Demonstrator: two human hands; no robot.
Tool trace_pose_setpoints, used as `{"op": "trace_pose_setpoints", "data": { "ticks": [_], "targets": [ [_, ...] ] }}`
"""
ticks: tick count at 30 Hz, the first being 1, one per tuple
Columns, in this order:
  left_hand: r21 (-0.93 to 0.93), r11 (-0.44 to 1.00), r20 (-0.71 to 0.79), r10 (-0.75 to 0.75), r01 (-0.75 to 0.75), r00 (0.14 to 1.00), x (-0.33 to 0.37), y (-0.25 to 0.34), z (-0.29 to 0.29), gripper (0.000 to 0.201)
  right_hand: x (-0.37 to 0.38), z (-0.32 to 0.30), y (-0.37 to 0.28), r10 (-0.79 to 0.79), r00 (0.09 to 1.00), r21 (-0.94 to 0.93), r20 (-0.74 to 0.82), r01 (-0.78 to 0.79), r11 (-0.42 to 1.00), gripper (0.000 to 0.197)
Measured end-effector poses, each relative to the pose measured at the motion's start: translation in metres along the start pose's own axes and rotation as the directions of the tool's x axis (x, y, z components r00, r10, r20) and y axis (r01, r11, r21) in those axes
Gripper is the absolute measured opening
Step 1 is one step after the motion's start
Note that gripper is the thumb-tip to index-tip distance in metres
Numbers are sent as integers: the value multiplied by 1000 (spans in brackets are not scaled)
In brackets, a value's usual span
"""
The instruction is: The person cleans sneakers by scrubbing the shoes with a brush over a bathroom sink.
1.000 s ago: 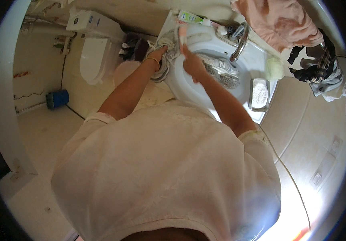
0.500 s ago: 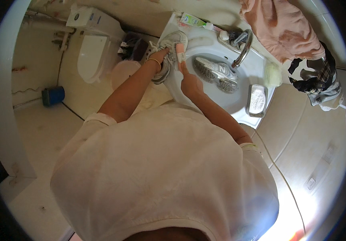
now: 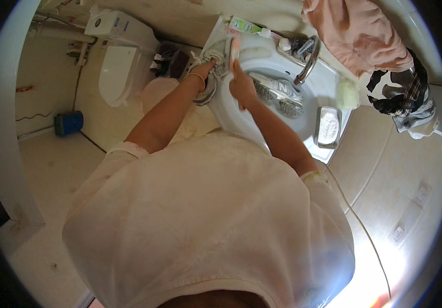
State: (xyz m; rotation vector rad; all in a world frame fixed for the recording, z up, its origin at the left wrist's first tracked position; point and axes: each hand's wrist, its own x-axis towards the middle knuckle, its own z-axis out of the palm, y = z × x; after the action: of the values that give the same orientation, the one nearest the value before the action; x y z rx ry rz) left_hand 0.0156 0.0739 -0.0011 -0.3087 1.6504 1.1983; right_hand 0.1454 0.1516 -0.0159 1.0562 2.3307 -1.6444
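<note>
At the left edge of the white sink (image 3: pixel 225 110), a grey-white sneaker (image 3: pixel 206 96) is held by my left hand (image 3: pixel 206 71), with the fingers in or around its opening. My right hand (image 3: pixel 242 88) is closed round the handle of a pink brush (image 3: pixel 235 49). The brush head lies along the right side of that sneaker, near its toe; its bristles show only faintly. A second grey-and-white sneaker (image 3: pixel 278 91) rests on its side in the basin, right of my right hand and below the curved metal faucet (image 3: pixel 309 64).
A grey tray of white powder (image 3: pixel 328 126) and a pale green lump (image 3: pixel 347 94) sit on the sink's right side. A green-and-white box (image 3: pixel 244 24) lies along the back. Pink cloth (image 3: pixel 357 38) hangs at right. A toilet (image 3: pixel 120 72) and a dark bin (image 3: pixel 174 60) stand left.
My right hand has moved slightly up and away from me with the brush, which now stands farther along the sneaker's side. My left hand keeps its hold nearly unmoved.
</note>
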Motion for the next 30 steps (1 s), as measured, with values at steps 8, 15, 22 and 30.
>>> {"op": "trace_pose_setpoints", "data": {
  "ticks": [8, 15, 22, 30],
  "targets": [
    [76, 996, -163, -27, 40, 986, -1, 5, 4, 68, -20, 33, 54, -250, 961, 49, -115, 257, 965, 65],
    [224, 973, -158, -16, 52, 987, 30, -7, -10, 72, 7, -17, 3, 84, 993, 225, 79, -100, 969, 59],
    [136, 991, -117, 15, 1, 993, 24, -4, -8, 74, -15, 26, 46, -64, 998, 179, 24, 59, 982, 61],
    [141, 989, -160, -20, 43, 987, 36, -2, -14, 61, 19, -43, 19, 46, 995, 204, 89, -63, 977, 53]
  ]
}}
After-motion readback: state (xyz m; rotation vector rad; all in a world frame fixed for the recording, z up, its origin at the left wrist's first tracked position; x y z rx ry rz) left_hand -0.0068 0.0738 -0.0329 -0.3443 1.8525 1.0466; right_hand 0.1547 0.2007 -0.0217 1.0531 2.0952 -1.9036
